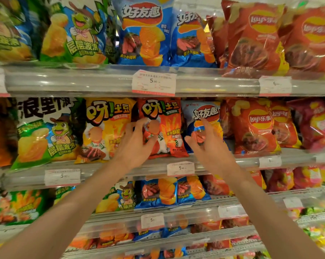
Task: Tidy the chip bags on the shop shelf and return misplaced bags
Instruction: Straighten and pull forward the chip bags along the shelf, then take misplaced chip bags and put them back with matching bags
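A red-orange chip bag [167, 124] stands upright on the middle shelf [120, 171], between a yellow bag [105, 128] and a blue bag [204, 116]. My left hand [137, 144] is spread open, its fingertips touching the red-orange bag's left edge. My right hand [206, 143] is open too, fingers apart, in front of the blue bag and just right of the red-orange one. Neither hand holds anything.
The top shelf carries green [77, 30], blue [145, 32] and red Lay's bags [255, 40]. Red Lay's bags [255, 126] fill the middle shelf at right, a green bag [45, 131] at left. Lower shelves hold more bags. Price tags [154, 83] hang on the shelf rails.
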`<state>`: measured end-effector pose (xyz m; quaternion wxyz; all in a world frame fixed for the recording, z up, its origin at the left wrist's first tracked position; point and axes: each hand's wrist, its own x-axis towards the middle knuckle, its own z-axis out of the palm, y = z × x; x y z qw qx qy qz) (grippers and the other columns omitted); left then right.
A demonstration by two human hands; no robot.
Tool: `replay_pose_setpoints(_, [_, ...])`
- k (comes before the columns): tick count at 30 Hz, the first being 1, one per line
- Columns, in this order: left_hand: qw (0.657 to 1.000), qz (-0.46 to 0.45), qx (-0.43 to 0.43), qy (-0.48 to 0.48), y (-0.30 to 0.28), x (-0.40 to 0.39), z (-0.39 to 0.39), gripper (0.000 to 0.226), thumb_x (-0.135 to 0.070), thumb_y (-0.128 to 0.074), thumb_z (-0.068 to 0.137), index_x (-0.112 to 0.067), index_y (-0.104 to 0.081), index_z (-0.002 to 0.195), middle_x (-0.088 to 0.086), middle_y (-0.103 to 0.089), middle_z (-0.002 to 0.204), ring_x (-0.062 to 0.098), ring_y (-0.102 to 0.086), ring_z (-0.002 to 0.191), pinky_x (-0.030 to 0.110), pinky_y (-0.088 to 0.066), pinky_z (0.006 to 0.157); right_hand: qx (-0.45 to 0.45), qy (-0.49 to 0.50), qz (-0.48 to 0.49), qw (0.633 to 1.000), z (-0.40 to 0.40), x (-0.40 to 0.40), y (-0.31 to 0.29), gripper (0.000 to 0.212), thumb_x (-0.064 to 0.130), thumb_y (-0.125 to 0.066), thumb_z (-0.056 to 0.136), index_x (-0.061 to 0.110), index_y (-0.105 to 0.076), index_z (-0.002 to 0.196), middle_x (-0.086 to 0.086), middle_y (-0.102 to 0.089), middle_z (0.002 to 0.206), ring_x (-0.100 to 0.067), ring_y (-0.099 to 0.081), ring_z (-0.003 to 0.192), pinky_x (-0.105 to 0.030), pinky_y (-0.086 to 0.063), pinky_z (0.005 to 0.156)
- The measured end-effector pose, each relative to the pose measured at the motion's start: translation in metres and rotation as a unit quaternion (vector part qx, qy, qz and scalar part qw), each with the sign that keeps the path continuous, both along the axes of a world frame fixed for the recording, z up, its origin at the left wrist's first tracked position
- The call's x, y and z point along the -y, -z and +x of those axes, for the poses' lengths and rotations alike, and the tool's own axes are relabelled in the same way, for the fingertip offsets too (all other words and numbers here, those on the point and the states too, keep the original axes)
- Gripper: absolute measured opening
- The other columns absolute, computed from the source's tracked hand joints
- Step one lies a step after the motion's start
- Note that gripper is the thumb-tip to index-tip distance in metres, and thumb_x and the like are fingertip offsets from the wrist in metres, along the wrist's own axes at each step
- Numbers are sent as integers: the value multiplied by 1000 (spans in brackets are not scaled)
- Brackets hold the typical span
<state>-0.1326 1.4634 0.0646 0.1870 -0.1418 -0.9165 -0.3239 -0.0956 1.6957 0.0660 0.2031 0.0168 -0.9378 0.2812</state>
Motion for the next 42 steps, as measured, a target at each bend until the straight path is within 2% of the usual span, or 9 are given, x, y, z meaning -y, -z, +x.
replay_pose_setpoints(3, [999,7,47,3,-4,-7,-13,66,-43,-52,98,-29,-19,154,13,-34,148,36,-47,129,40,-41,101,27,-11,8,1000,-32,10,-6,60,55,-48,98,13,-39,142,-1,-67,82,-13,-57,69,-25,-40,56])
replay_pose_setpoints(6, [997,40,70,-3,0,-10,-28,66,-45,-52,97,-31,-18,152,11,-48,139,34,-57,117,41,-48,93,77,-53,-86,992,-55,19,-2,44,56,-49,97,17,-52,115,-1,-68,93,-13,-57,69,-29,-43,63])
replay_pose_setpoints(11, [994,98,52,-2,5,-15,-30,65,-40,-60,95,-31,-25,149,3,-59,126,24,-62,110,36,-50,87,80,-71,-199,974,-64,28,2,41,43,-55,100,15,-52,129,8,-63,82,-8,-57,67,-22,-40,56])
replay_pose_setpoints(16, [986,163,12,15,-5,-16,-26,66,-50,-63,90,-35,-32,147,-4,-58,128,15,-57,118,37,-48,100,50,-67,-235,968,-62,20,-18,51,47,-62,95,19,-52,137,-3,-68,111,-18,-66,100,-33,-55,86])
replay_pose_setpoints(21, [980,195,-6,43,-11,-19,-7,64,-52,-64,89,-43,-34,144,-11,-55,132,5,-54,116,36,-48,101,20,-98,-265,959,-31,13,-32,25,39,-62,97,20,-64,114,7,-67,84,5,-62,67,-7,-42,52])
replay_pose_setpoints(26, [974,218,-8,55,-2,-26,23,66,-63,-62,86,-53,-31,144,-16,-47,140,9,-56,116,42,-51,99,13,-113,-314,943,-3,2,-21,24,41,-65,94,28,-65,114,11,-72,93,9,-66,76,-7,-46,58])
replay_pose_setpoints(32, [973,230,2,30,17,-25,57,65,-58,-61,88,-52,-31,145,-17,-47,126,2,-54,109,41,-51,96,28,-155,-344,926,16,-2,2,19,39,-66,92,30,-68,109,6,-72,103,-1,-67,90,-8,-49,63])
replay_pose_setpoints(36, [973,229,7,18,20,-13,81,67,-57,-58,88,-50,-29,148,-27,-38,134,-19,-39,119,27,-44,101,51,-167,-339,925,23,10,14,15,42,-66,92,35,-65,105,14,-69,94,11,-63,79,-5,-46,62])
replay_pose_setpoints(42, [974,227,-1,17,18,20,110,69,-65,-54,82,-53,-30,146,-32,-37,131,-25,-40,109,3,-39,86,73,-156,-324,930,51,45,12,12,50,-64,90,43,-63,100,21,-69,99,13,-63,83,-9,-47,64])
